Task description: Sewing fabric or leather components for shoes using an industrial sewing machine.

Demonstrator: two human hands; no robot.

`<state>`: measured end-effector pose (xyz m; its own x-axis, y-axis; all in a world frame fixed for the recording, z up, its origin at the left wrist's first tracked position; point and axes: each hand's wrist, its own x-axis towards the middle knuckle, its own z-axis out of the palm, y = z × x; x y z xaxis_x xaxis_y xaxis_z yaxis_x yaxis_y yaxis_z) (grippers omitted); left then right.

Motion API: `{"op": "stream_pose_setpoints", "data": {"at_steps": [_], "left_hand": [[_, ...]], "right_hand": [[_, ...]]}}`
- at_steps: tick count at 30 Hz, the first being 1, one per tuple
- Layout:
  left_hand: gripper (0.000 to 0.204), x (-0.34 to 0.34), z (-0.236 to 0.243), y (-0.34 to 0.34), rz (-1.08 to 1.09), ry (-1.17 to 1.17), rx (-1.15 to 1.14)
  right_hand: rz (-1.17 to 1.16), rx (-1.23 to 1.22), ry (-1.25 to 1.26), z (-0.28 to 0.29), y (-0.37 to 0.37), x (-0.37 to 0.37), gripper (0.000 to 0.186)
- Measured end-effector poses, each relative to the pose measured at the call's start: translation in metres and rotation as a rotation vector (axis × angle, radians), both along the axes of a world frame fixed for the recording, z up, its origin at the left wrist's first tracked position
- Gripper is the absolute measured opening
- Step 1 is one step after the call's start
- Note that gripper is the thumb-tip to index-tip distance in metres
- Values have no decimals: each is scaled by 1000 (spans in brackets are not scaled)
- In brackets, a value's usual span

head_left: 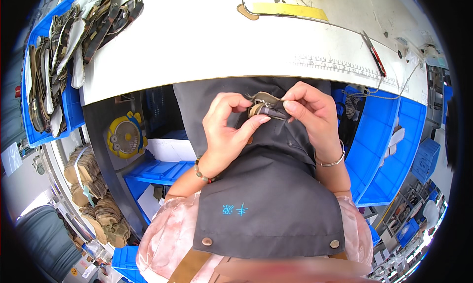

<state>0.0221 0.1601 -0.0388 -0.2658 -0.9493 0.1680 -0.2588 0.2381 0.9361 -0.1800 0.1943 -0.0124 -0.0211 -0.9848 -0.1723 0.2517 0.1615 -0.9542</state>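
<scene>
A small folded piece of dark sewn fabric (268, 107) with tan edges is held up above my lap, in front of the dark grey apron (268, 199). My left hand (227, 119) pinches its left end between thumb and fingers. On the other end, my right hand (311, 110) grips the upper corner with thumb and forefinger. The piece is curled, so part of its inner side shows between my hands. What it belongs to, I cannot make out.
A white sewing table (197, 41) lies ahead, with a machine bed (286, 7) at the back and red-handled snips (375, 56) on the right. Blue bins stand both sides; the left bin (74, 105) holds camouflage fabric pieces (54, 71). Bundled pieces (96, 194) stack below left.
</scene>
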Motion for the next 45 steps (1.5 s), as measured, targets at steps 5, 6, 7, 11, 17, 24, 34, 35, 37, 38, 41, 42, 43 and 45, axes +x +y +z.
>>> {"op": "stream_pose_setpoints", "data": {"at_steps": [5, 6, 7, 11, 17, 24, 34, 35, 37, 38, 41, 42, 43, 45], "left_hand": [[22, -8, -14, 7, 17, 136, -60], [22, -7, -12, 8, 16, 136, -60], [17, -5, -6, 8, -77, 283, 242], [16, 4, -2, 2, -300, 592, 833], [29, 14, -9, -6, -472, 729, 1009], [24, 18, 1, -7, -489, 491, 891], [28, -2, 14, -20, -334, 451, 585], [26, 2, 7, -21, -386, 503, 701], [22, -1, 7, -17, -340, 537, 791], [22, -2, 5, -17, -338, 536, 792], [20, 0, 1, -15, -291, 548, 785], [19, 0, 2, -15, -292, 545, 771], [18, 1, 2, -15, -287, 542, 755], [18, 1, 1, -15, -281, 543, 750]], "right_hand": [[-33, -45, 25, -2, 3, 11, 6], [-61, -78, 58, -3, 4, 13, 5], [-89, -111, 90, -4, 4, 13, 5], [-75, -111, 57, -7, 4, 12, 4], [6, -27, -76, -9, 6, 13, 6], [-9, -94, 125, -9, 3, 10, 11], [35, -33, 33, -8, -1, -2, 12], [35, -22, 24, -9, -1, -3, 11], [8, -119, 282, -4, -4, -7, 9], [-21, -217, 541, 1, -7, -11, 7], [-487, -293, 1067, 9, -19, -47, 6], [-597, -449, 1335, 8, -26, -73, 7], [-638, -393, 1418, 8, -28, -97, 14], [-656, -366, 1547, -3, -34, -133, 18]]}}
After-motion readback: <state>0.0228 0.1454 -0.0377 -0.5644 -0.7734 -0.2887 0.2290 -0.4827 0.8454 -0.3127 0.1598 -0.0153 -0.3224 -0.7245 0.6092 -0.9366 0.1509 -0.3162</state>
